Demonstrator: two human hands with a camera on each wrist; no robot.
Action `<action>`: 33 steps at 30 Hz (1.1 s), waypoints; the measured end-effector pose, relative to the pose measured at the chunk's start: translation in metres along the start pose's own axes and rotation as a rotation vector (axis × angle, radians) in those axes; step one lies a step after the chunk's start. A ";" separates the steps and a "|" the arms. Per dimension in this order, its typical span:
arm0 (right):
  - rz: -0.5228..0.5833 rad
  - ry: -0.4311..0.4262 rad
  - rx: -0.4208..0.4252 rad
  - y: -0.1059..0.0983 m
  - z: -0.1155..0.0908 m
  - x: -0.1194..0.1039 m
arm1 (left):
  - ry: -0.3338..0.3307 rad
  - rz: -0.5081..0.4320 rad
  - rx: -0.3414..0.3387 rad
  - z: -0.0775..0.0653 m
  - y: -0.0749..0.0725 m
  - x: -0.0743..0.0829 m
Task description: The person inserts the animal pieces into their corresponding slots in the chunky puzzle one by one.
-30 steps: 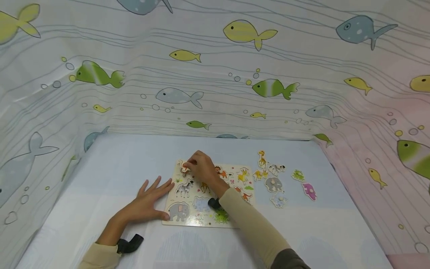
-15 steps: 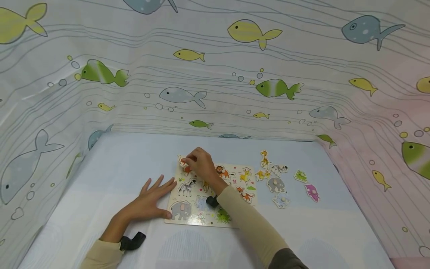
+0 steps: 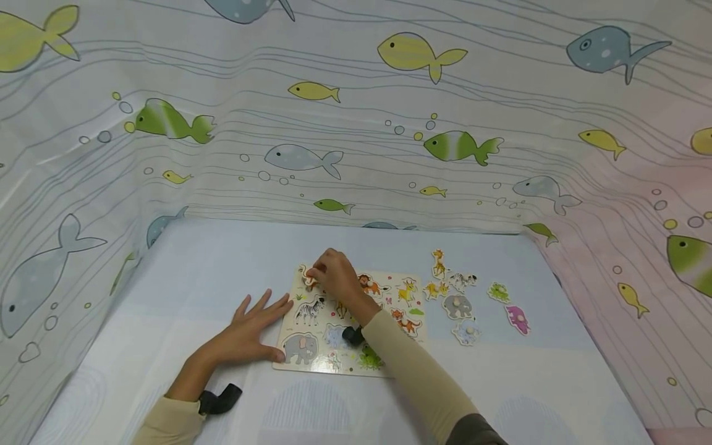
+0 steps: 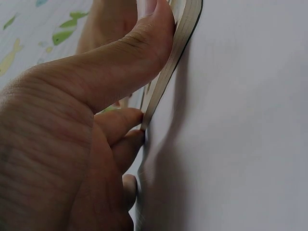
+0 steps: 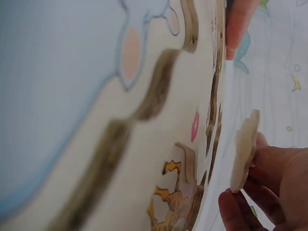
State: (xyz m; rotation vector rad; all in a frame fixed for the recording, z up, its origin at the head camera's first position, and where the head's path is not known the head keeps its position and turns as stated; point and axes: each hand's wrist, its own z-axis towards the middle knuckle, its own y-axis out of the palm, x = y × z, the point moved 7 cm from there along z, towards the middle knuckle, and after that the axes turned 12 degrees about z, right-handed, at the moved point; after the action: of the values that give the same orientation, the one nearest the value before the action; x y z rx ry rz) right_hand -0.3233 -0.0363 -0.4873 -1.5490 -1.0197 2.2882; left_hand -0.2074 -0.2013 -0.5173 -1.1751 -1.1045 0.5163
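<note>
Fingers of the right hand (image 3: pixel 337 275) were pinched on a thin orange-brown monkey-shaped wooden piece (image 3: pixel 308 283) above the far left corner of a pale wooden puzzle board (image 3: pixel 349 363) printed with animals. Half a second earlier the piece had sat farther out, baring the printed monkey beneath; now it covered most of that picture, though the right wrist view showed it tilted and apart from the board. The left hand (image 3: pixel 245 337) had stayed spread, thumb and fingertips touching the board's left edge.

To the right, on a counter (image 3: pixel 233 247) with a white and pale-blue covering, lay loose animal pieces, among them a tall yellow giraffe piece (image 3: pixel 438 264), a grey elephant piece (image 3: pixel 457 306) and a purple animal piece (image 3: pixel 518 319). Behind and around rose white sheeting (image 3: pixel 356 123) patterned with wavy lines, bubbles and green, yellow and blue fish.
</note>
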 end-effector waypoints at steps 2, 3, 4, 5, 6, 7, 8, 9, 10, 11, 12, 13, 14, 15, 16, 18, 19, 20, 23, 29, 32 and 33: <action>-0.013 0.009 -0.020 0.001 0.000 0.003 | -0.004 0.001 -0.003 0.000 0.000 0.000; -0.021 0.014 -0.027 0.002 0.000 0.004 | -0.005 0.006 -0.003 0.000 0.000 0.000; -0.029 0.017 -0.033 0.002 0.000 0.006 | -0.005 0.007 -0.003 0.000 0.000 0.000; -0.033 0.021 -0.038 0.003 0.000 0.007 | -0.005 0.007 -0.004 0.000 0.000 0.000; -0.034 0.026 -0.042 0.003 0.000 0.008 | -0.005 0.008 -0.004 0.000 0.000 0.000; -0.036 0.028 -0.045 0.003 0.000 0.009 | -0.005 0.008 -0.004 0.000 0.000 0.000; -0.039 0.027 -0.049 0.004 0.000 0.010 | -0.004 0.010 -0.004 0.000 0.000 0.000; -0.040 0.027 -0.053 0.004 0.000 0.010 | -0.003 0.010 -0.004 0.000 0.000 0.000; -0.036 0.029 -0.057 0.004 0.000 0.010 | -0.002 0.009 -0.004 0.000 0.000 0.000; -0.036 0.029 -0.061 0.004 0.000 0.010 | -0.001 0.010 -0.004 0.000 0.000 0.000; -0.037 0.029 -0.065 0.004 0.000 0.009 | -0.001 0.013 -0.004 0.000 0.000 0.000; -0.040 0.028 -0.068 0.005 0.000 0.009 | 0.000 0.015 -0.003 0.000 0.000 0.000; -0.036 0.031 -0.070 0.005 0.001 0.009 | 0.000 0.014 -0.002 0.000 0.000 0.000; -0.034 0.032 -0.072 0.005 0.001 0.009 | 0.000 0.014 -0.002 0.000 0.000 0.000; -0.035 0.032 -0.073 0.005 0.001 0.010 | -0.001 0.012 -0.001 0.001 0.000 0.000; -0.036 0.026 -0.079 0.005 0.001 0.010 | -0.001 0.008 -0.001 0.001 0.000 0.000; -0.038 0.023 -0.082 0.006 0.001 0.010 | -0.003 0.006 -0.002 0.000 0.000 0.000; -0.039 0.019 -0.086 0.006 0.001 0.010 | -0.004 0.004 -0.002 0.000 0.000 0.000; -0.046 0.006 -0.097 0.008 0.001 0.010 | -0.006 0.007 -0.004 -0.001 0.000 0.000; -0.052 -0.014 -0.113 0.009 0.001 0.009 | 0.003 0.003 -0.001 0.000 -0.001 0.000; -0.058 -0.028 -0.121 0.009 0.001 0.008 | 0.010 0.009 0.003 0.000 -0.002 0.001; -0.060 -0.033 -0.123 0.009 0.002 0.007 | 0.013 0.009 0.005 0.000 -0.003 0.001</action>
State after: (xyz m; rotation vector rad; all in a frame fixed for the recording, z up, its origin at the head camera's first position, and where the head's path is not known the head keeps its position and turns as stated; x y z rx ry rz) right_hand -0.3261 -0.0395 -0.4979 -1.5073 -1.2192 2.2561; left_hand -0.2072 -0.2013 -0.5143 -1.1779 -1.0861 0.5176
